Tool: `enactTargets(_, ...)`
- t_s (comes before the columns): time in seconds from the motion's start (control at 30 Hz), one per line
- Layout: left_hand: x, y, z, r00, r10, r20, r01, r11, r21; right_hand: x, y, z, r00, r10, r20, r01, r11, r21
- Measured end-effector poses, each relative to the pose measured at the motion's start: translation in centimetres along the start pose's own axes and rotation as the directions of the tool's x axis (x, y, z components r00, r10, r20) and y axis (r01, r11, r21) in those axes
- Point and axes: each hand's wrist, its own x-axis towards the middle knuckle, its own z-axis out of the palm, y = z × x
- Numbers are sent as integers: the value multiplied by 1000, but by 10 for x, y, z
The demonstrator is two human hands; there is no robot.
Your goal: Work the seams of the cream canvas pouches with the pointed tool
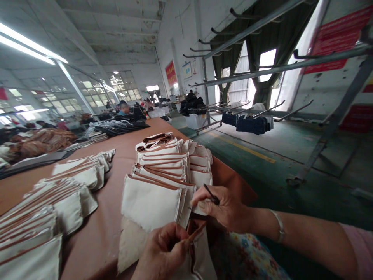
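Observation:
My left hand (166,249) pinches the brown-edged top of a white fabric pouch piece (204,252) at the table's near edge. The lower part of that piece runs out of the picture. Just above it, my right hand (223,206) is closed around a small dark tool (212,194) with a thin stem. Its working end is mostly hidden by the fingers, so its kind is unclear. Directly beyond both hands leans a row of similar white pouches (151,198) with brown edges, overlapping one another. A pale flat piece (131,241) lies beside my left hand.
More white pouches (70,206) lie in rows on the left of the brown-covered table (101,229). Dark stacked pieces (119,126) are farther back. A metal rack (256,76) with hooks stands to the right, over the green floor (233,163). A person (124,109) is in the distance.

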Motion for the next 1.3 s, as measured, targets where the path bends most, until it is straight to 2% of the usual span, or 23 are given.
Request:
enactTargets(0.07,-2,4,1,999,41,-23,-40,997,63,8,3,3,982,120,149,-133,987,85)
enactTargets(0.13,-4,8,3,996,74,-48,-69,993,94,10,8,9,929,153,337,-211,967,143)
enactTargets(0.17,-5,10,4,993,93,-69,-84,989,124,10,11,13,904,157,398,-233,961,150)
enactTargets(0.23,-7,11,7,981,155,-117,-123,963,241,7,16,20,880,166,445,-249,959,135)
enactTargets(0.3,-7,11,7,973,195,-121,-143,927,346,4,19,23,873,190,448,-273,953,127)
enactTargets(0.33,-7,10,6,980,176,-93,-134,928,348,3,19,23,869,206,449,-294,946,136)
enactTargets(0.43,-4,6,-5,991,41,126,-60,987,148,3,18,19,857,220,466,-336,924,183)
enactTargets(0.5,-3,4,-14,960,-8,281,3,1000,17,4,17,15,857,202,474,-328,923,200)
enactTargets(0.57,-2,5,-21,939,-44,340,57,998,-28,5,16,13,851,197,487,-330,922,204)
enactTargets(0.7,-2,9,-22,961,-110,253,130,989,-65,6,12,12,852,201,483,-333,920,205)
enactTargets(0.83,-1,7,-16,947,-141,287,164,985,-57,7,11,12,850,171,498,-310,927,211)
enactTargets(0.97,-3,4,-8,962,-61,264,68,997,-19,6,15,13,858,162,487,-303,926,227)
enactTargets(1.07,-7,5,1,990,95,102,-111,979,169,6,16,14,868,184,461,-317,919,232)
enactTargets(1.13,-9,6,4,982,190,19,-187,936,299,7,15,14,871,202,448,-333,912,238)
enactTargets(1.2,-8,6,4,990,139,40,-144,959,245,8,14,14,877,202,436,-332,911,244)
enactTargets(1.3,-6,7,-1,977,-25,211,21,999,24,8,15,14,879,187,439,-320,913,252)
